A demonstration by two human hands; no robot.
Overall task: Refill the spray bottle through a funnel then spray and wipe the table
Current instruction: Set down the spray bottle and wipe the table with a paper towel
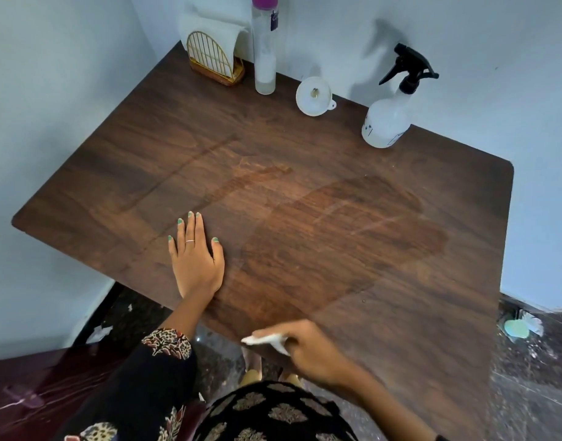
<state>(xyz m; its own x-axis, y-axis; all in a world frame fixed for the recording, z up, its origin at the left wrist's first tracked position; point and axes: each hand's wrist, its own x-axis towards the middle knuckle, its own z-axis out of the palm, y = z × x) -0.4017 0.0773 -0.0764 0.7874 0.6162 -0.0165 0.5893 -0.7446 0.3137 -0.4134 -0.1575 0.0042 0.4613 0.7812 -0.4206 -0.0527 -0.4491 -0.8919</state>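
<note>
A dark wooden table [337, 148] shows damp wipe marks across its middle. At the back right stands the translucent spray bottle [388, 116] with a black trigger head. A white funnel [314, 96] lies on its side near the back edge. A tall clear refill bottle [265, 49] with a purple cap stands left of the funnel. My left hand [195, 259] lies flat on the table near the front left, fingers straight. My right hand [305, 348] grips a crumpled white tissue [265, 340] at the table's front edge.
A gold wire holder [214, 60] with white napkins sits in the back left corner. Walls close in behind and to the left. A dark red surface [34, 393] lies at the lower left. Litter dots the floor at the right.
</note>
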